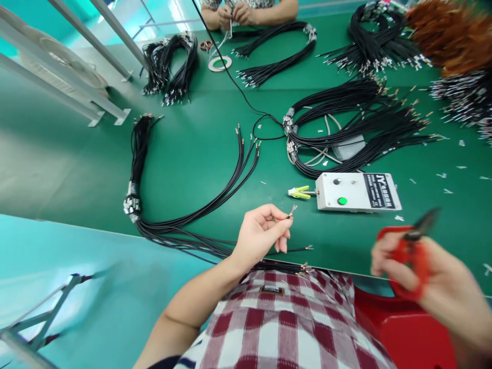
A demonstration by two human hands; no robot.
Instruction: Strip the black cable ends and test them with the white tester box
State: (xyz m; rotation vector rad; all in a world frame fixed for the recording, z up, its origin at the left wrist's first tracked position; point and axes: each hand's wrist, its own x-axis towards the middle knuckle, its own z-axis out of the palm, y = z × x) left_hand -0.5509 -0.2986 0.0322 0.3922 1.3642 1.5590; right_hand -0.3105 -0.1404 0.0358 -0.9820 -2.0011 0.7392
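Observation:
Between thumb and fingertips, my left hand [265, 230] pinches the end of a black cable, whose thin bared wires [293, 209] stick out past the fingers. Off to the right, my right hand [426, 271] is wrapped round red-handled scissors [413, 259], their dark blades pointing up and away; it is blurred by motion. The cable bundle [184, 238] runs from the left along the table edge and passes under my left wrist. Loose ends of several cables [305, 267] lie against the checked apron [292, 323].
A white box with a green button [342, 201] and a yellow clip [300, 192] lies ahead. Behind it rest black cable bundles [346, 123]. Across the green table [207, 123], another person's hands [236, 15] work near a tape roll [220, 63]. Metal legs [111, 105] stand at left.

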